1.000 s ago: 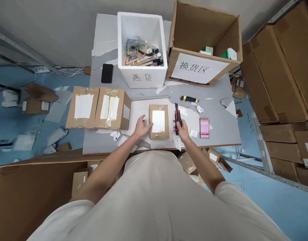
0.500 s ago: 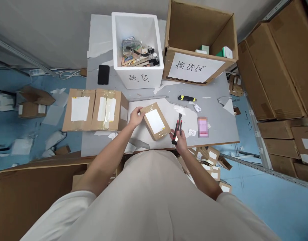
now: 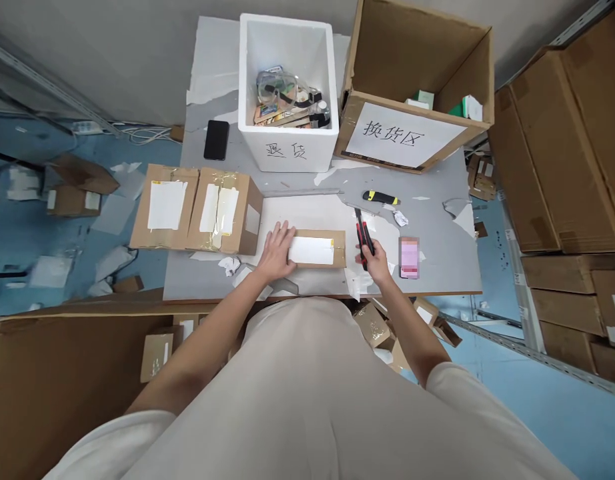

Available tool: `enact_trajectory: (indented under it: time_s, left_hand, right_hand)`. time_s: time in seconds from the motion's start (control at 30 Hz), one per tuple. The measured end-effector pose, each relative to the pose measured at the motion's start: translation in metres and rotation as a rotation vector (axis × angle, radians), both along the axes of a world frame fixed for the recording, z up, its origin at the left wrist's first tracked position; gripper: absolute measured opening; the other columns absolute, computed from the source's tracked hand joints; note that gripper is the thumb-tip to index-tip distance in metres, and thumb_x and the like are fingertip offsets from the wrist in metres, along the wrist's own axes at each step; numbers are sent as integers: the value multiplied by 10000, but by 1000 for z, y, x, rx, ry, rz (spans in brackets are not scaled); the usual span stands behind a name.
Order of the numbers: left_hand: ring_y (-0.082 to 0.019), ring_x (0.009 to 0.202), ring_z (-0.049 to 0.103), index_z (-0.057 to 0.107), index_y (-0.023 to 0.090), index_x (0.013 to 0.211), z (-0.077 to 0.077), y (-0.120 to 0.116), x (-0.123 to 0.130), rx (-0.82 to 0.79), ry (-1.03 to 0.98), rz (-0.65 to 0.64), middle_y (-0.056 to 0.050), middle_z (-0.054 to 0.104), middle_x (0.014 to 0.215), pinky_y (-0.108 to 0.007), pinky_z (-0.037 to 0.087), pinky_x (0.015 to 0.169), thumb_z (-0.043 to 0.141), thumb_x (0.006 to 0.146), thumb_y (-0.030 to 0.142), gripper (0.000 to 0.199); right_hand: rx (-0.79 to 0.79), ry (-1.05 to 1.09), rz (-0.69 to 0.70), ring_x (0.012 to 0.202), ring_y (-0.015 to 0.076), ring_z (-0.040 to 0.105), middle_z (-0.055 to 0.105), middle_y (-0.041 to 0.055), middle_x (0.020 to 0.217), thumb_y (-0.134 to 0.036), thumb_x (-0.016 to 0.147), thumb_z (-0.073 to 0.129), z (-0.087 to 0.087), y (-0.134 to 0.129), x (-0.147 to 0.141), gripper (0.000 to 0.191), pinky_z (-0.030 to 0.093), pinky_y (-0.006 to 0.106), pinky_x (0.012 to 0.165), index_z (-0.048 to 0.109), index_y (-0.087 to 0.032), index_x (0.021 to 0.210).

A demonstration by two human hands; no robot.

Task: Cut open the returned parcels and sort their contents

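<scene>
A small cardboard box [image 3: 340,249] with a white label lies on the white sheet in front of me. My left hand [image 3: 276,252] rests at the box's left end, its fingers spread and touching it. To the right of the box, my right hand [image 3: 376,261] is closed around a black-and-red utility knife [image 3: 362,233], whose front end points away from me. The knife and the box are apart. Farther back lies a black-and-yellow utility knife [image 3: 381,197]. A phone [image 3: 409,257] with a pink screen is to the right of my right hand.
Two taped cardboard boxes [image 3: 192,227] stand at the left. Behind are a white foam box [image 3: 297,152] holding goggles and other goods, and a large carton [image 3: 352,107] with a handwritten sign. A black phone [image 3: 216,140] and crumpled paper [image 3: 400,218] lie on the table.
The small box has turned from slanted to straight and lies lengthwise left to right. My left hand has spread its fingers at its left end; my right hand has moved slightly right with the knife.
</scene>
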State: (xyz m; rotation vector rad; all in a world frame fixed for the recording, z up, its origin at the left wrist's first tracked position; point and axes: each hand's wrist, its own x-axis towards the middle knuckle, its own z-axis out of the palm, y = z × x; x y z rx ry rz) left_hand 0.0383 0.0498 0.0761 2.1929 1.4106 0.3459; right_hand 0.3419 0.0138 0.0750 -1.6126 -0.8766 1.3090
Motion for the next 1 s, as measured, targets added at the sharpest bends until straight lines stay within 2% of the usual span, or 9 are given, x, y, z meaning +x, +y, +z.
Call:
enact_trajectory:
  time_s: [0.03,0.1,0.2,0.3,0.43,0.6,0.83,1.0]
  left_hand:
    - [-384,1448,102,223,150,1485,2,7,3,-27,54,-76,-178,176,1566,-545,98,1152,634,647,299,945]
    - [-408,1441,106,225,156,1489,3,15,9,-64,131,-142,-189,180,1563,-591,53,1137,676,635,389,993]
    - [-432,1432,105,249,148,1482,2,16,15,-58,172,-126,-219,181,1554,-619,47,1122,745,561,561,1124]
    - [-436,1425,125,279,154,1471,0,13,17,-42,164,-103,-223,209,1544,-601,87,1126,775,499,635,1192]
    - [-440,1415,159,329,160,1447,-1,13,18,-32,115,-79,-223,248,1526,-568,163,1124,795,468,645,1188]
    - [-439,1394,211,385,172,1407,-6,15,20,-17,21,-50,-219,316,1486,-557,214,1119,818,444,616,1145]
    - [-427,1409,184,389,185,1403,-13,9,20,-26,-44,-14,-189,291,1503,-554,181,1138,833,448,542,1112]
    - [-428,1412,172,411,190,1394,-14,9,20,-48,-94,-2,-178,291,1503,-552,164,1145,839,431,549,1113]
  right_hand:
    - [-26,-21,23,539,83,558,662,30,920,-519,795,610,0,-10,5,451,501,252,520,570,-219,1130]
    - [-84,-6,74,465,72,512,659,17,877,-523,781,624,-1,-30,13,580,439,228,416,513,-231,1271]
    - [-138,67,108,439,72,498,660,6,843,-517,773,637,-3,-49,14,750,406,219,374,381,-261,1430]
    - [-151,114,96,441,68,494,661,4,842,-509,769,646,-6,-57,13,775,396,211,366,366,-274,1452]
    - [-159,135,126,437,67,493,665,-1,829,-501,770,651,-7,-57,17,778,403,207,363,359,-285,1458]
    - [-159,102,240,414,54,450,617,-34,720,-456,802,632,0,-51,28,722,388,190,370,381,-269,1452]
    - [-242,69,413,378,58,395,516,-76,575,-373,798,631,8,-53,49,659,343,187,340,444,-253,1418]
    - [-251,45,447,367,63,391,519,-72,568,-373,798,620,8,-64,56,663,335,200,337,440,-241,1422]
